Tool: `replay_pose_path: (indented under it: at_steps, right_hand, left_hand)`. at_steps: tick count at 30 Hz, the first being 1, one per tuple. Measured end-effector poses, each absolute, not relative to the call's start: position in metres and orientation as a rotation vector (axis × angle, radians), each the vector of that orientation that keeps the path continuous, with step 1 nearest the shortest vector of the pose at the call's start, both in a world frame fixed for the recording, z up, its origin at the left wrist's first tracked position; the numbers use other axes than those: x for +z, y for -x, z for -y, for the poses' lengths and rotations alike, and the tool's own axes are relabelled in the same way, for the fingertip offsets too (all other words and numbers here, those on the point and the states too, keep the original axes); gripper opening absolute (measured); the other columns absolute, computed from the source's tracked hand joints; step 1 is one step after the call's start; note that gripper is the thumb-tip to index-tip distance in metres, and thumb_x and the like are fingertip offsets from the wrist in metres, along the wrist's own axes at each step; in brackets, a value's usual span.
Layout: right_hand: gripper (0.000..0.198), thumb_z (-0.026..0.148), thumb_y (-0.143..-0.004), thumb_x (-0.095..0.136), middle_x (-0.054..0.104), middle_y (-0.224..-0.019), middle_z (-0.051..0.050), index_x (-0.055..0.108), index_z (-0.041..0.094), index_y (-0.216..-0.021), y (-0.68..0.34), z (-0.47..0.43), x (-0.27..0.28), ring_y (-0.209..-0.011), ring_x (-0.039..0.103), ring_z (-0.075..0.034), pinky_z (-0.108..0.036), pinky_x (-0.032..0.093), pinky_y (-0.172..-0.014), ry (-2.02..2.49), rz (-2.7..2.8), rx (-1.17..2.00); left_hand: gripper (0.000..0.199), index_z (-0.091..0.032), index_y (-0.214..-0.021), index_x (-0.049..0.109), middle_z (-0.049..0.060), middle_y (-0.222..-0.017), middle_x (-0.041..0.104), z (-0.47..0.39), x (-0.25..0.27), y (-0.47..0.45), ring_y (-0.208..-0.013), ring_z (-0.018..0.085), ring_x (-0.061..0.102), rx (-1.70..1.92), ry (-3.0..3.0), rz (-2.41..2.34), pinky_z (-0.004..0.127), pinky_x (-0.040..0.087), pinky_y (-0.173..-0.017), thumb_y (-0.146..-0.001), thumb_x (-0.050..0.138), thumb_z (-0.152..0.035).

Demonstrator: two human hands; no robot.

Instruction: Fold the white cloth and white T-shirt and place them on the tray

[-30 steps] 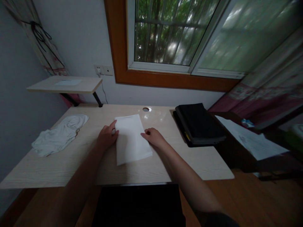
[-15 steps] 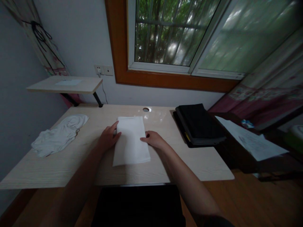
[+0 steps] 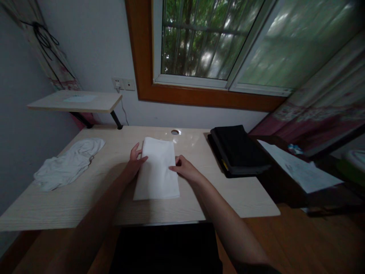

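Observation:
A folded white cloth [image 3: 156,171] forms a neat rectangle on the pale wooden desk [image 3: 97,205]. My left hand [image 3: 135,161] grips its left edge, thumb on top, with some fingers hidden behind the edge. On the opposite side, my right hand [image 3: 185,167] pinches the right edge between its thumb and curled fingers. The far end of the cloth looks slightly raised, while its near end rests on the desk. Farther left lies a crumpled white cloth [image 3: 68,163], apart from both hands.
Black folders [image 3: 239,148] are stacked at the desk's right side. A small raised shelf [image 3: 99,104] stands at the back left, bearing a sheet of paper [image 3: 80,98]. Behind the desk is a window [image 3: 211,49]. A black chair seat [image 3: 168,247] adjoins the front edge.
The far end of the folded cloth has risen slightly between my hands. My left fingers have shifted along its left edge and spread a little; my right hand has barely moved.

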State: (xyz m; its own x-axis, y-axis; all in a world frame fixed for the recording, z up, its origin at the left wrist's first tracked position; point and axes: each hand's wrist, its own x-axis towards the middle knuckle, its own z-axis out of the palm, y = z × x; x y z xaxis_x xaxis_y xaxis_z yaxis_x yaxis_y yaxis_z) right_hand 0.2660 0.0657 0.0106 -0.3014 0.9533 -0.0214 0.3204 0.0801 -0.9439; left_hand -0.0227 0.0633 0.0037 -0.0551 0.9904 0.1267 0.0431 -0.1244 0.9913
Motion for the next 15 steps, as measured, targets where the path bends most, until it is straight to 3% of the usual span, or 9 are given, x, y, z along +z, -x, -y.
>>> replay_pose_path:
  at_steps: [4,6,10,15]
  right_hand:
    - [0.051,0.042,-0.065,0.084,0.057,-0.086,0.005,0.043,0.024,-0.089,-0.262,-0.059,0.016,-0.078,0.056,-0.015,-0.026,0.045,-0.071,1.079,1.556,1.378]
    - [0.054,0.039,-0.063,0.086,0.057,-0.087,0.005,0.042,0.024,-0.09,-0.259,-0.053,0.021,-0.08,0.056,-0.015,-0.026,0.046,-0.072,1.001,1.504,1.471]
    - [0.061,0.034,-0.059,0.09,0.059,-0.094,0.005,0.042,0.026,-0.095,-0.251,-0.045,0.025,-0.083,0.06,-0.015,-0.027,0.049,-0.075,0.893,1.404,1.667]
    - [0.09,0.027,-0.06,0.092,0.064,-0.102,0.001,0.04,0.028,-0.134,-0.244,-0.046,0.023,-0.093,0.066,-0.018,-0.03,0.054,-0.081,1.019,1.214,1.709]
  left_hand:
    - [0.096,-0.028,-0.162,0.007,0.017,-0.141,0.061,-0.056,0.016,0.028,-0.113,0.032,0.07,1.244,-1.044,-1.172,0.049,0.059,-0.091,-0.089,0.061,-0.061]
    - [0.089,-0.028,-0.161,0.016,0.014,-0.131,0.068,-0.05,0.024,0.03,-0.102,0.031,0.074,1.174,-0.988,-1.13,0.048,0.061,-0.084,-0.09,0.058,-0.064]
    - [0.08,-0.022,-0.15,0.042,0.012,-0.11,0.076,-0.039,0.041,0.028,-0.086,0.031,0.076,1.114,-0.874,-1.102,0.045,0.062,-0.075,-0.084,0.071,-0.057]
    - [0.077,-0.018,-0.145,0.049,0.014,-0.108,0.077,-0.035,0.049,0.025,-0.085,0.032,0.077,1.127,-0.799,-1.079,0.043,0.062,-0.071,-0.078,0.078,-0.042]
